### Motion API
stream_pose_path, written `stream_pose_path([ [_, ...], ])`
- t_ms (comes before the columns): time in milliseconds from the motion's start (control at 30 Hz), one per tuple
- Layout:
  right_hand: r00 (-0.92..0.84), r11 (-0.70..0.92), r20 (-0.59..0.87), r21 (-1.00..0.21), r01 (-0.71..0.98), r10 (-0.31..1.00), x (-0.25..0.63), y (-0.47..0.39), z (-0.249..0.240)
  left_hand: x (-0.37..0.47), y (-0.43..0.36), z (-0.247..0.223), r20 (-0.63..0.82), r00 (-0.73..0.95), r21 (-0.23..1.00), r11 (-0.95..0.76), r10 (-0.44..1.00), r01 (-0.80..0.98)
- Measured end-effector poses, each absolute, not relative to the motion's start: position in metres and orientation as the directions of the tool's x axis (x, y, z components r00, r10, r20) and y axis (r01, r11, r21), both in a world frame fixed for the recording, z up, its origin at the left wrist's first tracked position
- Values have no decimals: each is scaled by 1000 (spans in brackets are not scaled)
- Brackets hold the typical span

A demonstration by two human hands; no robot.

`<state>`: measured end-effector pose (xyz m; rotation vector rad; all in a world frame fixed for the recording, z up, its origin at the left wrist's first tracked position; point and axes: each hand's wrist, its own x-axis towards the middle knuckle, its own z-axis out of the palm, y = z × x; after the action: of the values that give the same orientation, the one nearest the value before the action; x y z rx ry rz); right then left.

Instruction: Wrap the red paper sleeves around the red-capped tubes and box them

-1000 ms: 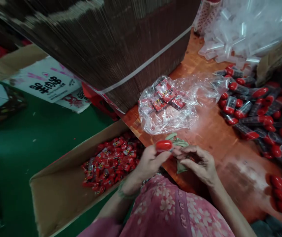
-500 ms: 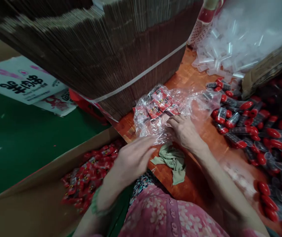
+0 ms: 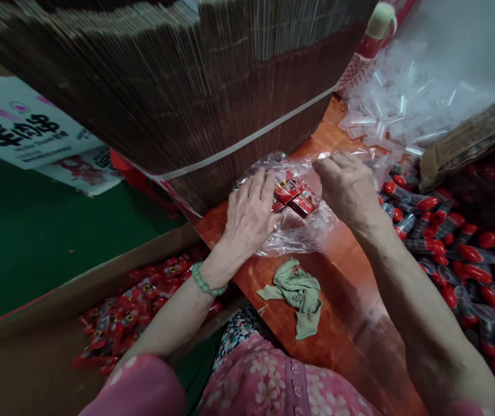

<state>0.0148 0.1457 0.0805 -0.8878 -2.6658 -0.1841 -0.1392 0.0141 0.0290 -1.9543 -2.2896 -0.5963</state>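
A clear plastic bag (image 3: 291, 240) lies crumpled on the orange tabletop, with several small red packets (image 3: 302, 201) inside it. My left hand (image 3: 250, 214) rests over the bag's left side, fingers stretched out and thumb apart, beside the packets. With curled fingers, my right hand (image 3: 347, 185) grips the bag's film to the right of the packets; its fingertips are partly hidden. A pale green cloth (image 3: 299, 292) lies crumpled just in front of the bag, touched by neither hand.
Tall strapped cardboard stack (image 3: 247, 115) stands behind the bag. Below left is an open carton (image 3: 22, 358) of red packets. Red-capped clear tubes (image 3: 442, 248) pile up on the right, with clear plastic pieces (image 3: 381, 115) behind. The orange tabletop (image 3: 347, 300) has its edge near my body.
My left hand has moved up and forward onto the bag's left side. My right hand has shifted up and right, now gripping the film there; the red packets show between the hands.
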Motion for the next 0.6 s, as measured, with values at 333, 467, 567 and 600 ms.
stream_pose_path([
  [333,-647,930,668,-266,252,367,8,97,140,-178,36,35,331,-419,411,270,845,871],
  [467,-883,898,264,-323,298,388,2,80,83,-185,34,39,372,-446,518,217,814,828],
  [567,-753,742,72,-257,619,654,-24,105,48,-183,30,44,360,-479,599,196,800,777],
  [600,-715,710,74,-230,666,695,-33,114,41,-182,29,46,351,-485,623,188,801,760],
])
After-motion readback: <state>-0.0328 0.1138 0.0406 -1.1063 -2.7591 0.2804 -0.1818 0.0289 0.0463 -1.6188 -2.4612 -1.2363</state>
